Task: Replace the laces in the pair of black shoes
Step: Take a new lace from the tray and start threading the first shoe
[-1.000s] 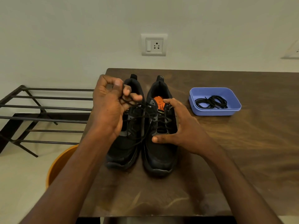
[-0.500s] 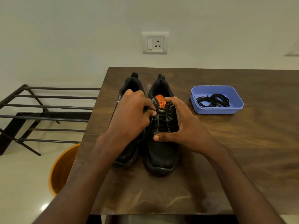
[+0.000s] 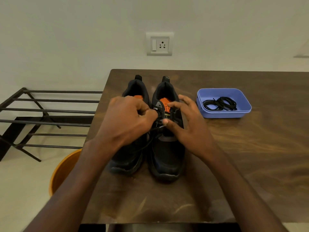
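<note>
**Both hands at the lace of the right-hand shoe**

Head view: Two black shoes stood side by side on the brown wooden desk [image 3: 250, 164], close to its left edge, heels toward the wall and toes toward the person. The left shoe [image 3: 132, 158] was largely covered by the left forearm; the right shoe [image 3: 166, 158] showed its orange insole and a grey patch on the tongue.

The left hand [image 3: 128, 119] hung over the gap between the shoes with its fingers curled in, pinching a thin black lace [image 3: 160, 127] at the eyelets of the right shoe. The lace ran from the fingertips down and left across the shoe's side. The right hand [image 3: 189, 128] lay over the outer side of the right shoe, fingers spread and only lightly bent, the thumb tip touching the lace near the left fingertips and the forefinger lying on the tongue. It was not gripping anything.

Toward the desk's far right stood a blue tray [image 3: 244, 101], well apart from the shoes, holding a loose coil of black laces [image 3: 220, 104].

Off the desk's left edge stood a dark metal rack [image 3: 50, 111], and an orange bucket [image 3: 63, 171] sat on the floor below the near left corner. A wall socket [image 3: 159, 44] was set above the far edge.
</note>
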Demonstrator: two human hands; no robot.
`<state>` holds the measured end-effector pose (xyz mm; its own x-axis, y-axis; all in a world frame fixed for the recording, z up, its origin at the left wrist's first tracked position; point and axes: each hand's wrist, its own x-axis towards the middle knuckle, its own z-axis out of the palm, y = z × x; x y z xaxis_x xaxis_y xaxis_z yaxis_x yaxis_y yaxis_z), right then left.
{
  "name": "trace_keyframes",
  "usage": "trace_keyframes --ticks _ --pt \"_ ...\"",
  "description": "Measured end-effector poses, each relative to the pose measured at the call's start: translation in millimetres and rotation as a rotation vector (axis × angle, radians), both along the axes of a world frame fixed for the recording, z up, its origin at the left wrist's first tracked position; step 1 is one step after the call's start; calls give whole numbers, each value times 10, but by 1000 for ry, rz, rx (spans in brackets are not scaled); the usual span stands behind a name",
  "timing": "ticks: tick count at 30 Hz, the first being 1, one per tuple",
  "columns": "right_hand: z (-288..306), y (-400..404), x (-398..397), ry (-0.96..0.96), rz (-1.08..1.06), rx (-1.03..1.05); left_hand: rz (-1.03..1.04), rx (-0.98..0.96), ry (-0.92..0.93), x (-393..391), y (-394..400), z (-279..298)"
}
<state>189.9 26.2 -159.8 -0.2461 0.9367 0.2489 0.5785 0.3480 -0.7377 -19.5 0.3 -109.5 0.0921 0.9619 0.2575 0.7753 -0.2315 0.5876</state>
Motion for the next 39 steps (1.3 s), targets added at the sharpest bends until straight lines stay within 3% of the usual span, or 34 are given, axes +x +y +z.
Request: trace_keyframes --ticks 3,8,15,19,24,26,31,35,39 --pt "13 -24 -127 -125 -150 187 81 83 168 24 25 1" --pt "42 -87 -237 -327 -172 199 116 186 258 97 -21 59" --pt "-5 -76 -258 -235 -193 193 39 123 461 171 -30 19" --pt "-31 -72 -283 -106 -192 154 25 103 384 258 -17 -63" --pt "1 -94 -288 -60 -187 143 -90 103 440 237 17 -77" --pt "12 -87 -277 -36 -201 140 -105 38 383 207 48 -101" --pt "108 -111 -167 235 -396 75 -156 -38 191 162 98 -157" --pt "91 -105 -135 5 -287 271 -185 -41 170 151 110 -178" --pt "26 -82 -187 -210 -153 261 -176 -73 183 130 118 -201"
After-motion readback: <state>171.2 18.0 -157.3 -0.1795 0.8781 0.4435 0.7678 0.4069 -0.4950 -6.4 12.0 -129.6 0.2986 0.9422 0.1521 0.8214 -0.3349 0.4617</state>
